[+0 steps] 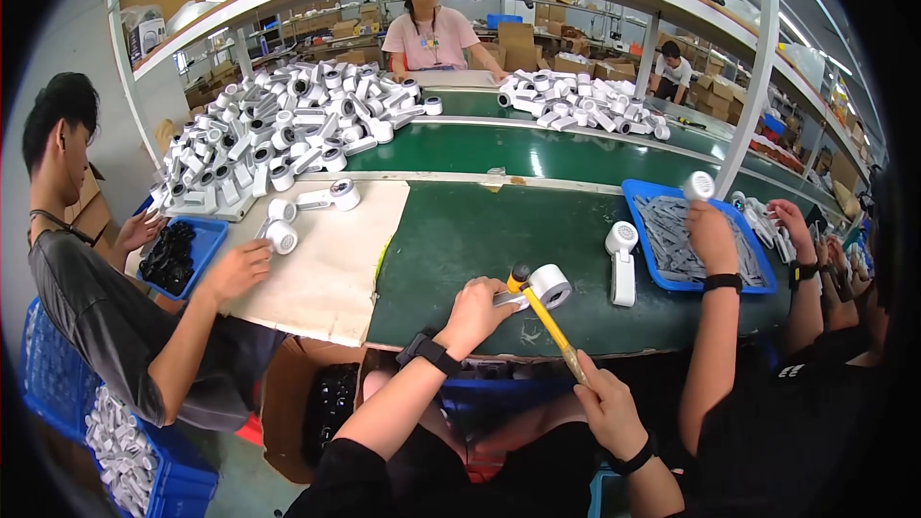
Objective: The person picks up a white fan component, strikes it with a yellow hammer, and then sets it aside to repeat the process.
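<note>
My left hand (474,314) is closed around the handle of a white and grey handheld device (550,286) with a round, open-ended head. The device lies on the green table mat at the near edge. In my right hand (612,410) is a hammer (551,319) with a yellow handle, gripped near its end. The hammer's dark head is over the device's handle, close to my left fingers; whether it touches cannot be told. To the right, a similar device (622,264) with a dotted round face lies on the mat.
A large heap of white devices (278,125) lies back left, a smaller heap (576,101) back right. A co-worker's hand at right holds a device above a blue tray (662,280) of grey strips. Another co-worker at left reaches across cardboard (317,297) beside a blue tray (206,247) of black parts.
</note>
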{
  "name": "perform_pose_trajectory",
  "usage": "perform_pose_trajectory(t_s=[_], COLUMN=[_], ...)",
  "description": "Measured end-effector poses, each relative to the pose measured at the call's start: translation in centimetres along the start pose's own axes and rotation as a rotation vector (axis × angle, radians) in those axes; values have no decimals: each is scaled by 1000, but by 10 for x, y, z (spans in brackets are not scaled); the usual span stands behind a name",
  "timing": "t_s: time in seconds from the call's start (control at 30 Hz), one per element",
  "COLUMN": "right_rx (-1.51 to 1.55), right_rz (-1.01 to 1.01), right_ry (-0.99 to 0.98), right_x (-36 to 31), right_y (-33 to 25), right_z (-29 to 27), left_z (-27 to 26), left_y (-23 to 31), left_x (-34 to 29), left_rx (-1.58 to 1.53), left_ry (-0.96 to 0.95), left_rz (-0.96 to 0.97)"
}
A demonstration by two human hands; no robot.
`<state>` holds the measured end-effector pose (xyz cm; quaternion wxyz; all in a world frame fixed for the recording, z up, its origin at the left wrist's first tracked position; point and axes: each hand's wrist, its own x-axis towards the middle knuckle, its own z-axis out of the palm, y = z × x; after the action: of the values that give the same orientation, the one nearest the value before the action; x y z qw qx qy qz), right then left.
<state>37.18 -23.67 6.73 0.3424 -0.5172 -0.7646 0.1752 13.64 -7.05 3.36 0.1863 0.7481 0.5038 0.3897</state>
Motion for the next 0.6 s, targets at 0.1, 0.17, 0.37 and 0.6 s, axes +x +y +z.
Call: perform_pose_trajectory(t_s=[0.1,0.17,0.37,0.6], right_rx=[28,62,60,147], right_rz=[-2,-45,-30,-62], right_ry=[83,141,-1,-27], right_x=[-3,-5,-3,-7], right_y=[-6,-2,-10,-7], right_z=[3,11,22,34], left_z=[-5,-15,-29,-28], left_y=[-6,-10,-21,-22], left_x=[-12,-17,-36,-32], left_rx=[30,141,182,243], left_ry=[12,-3,30,57], left_rz=[-17,-76,-94,-7])
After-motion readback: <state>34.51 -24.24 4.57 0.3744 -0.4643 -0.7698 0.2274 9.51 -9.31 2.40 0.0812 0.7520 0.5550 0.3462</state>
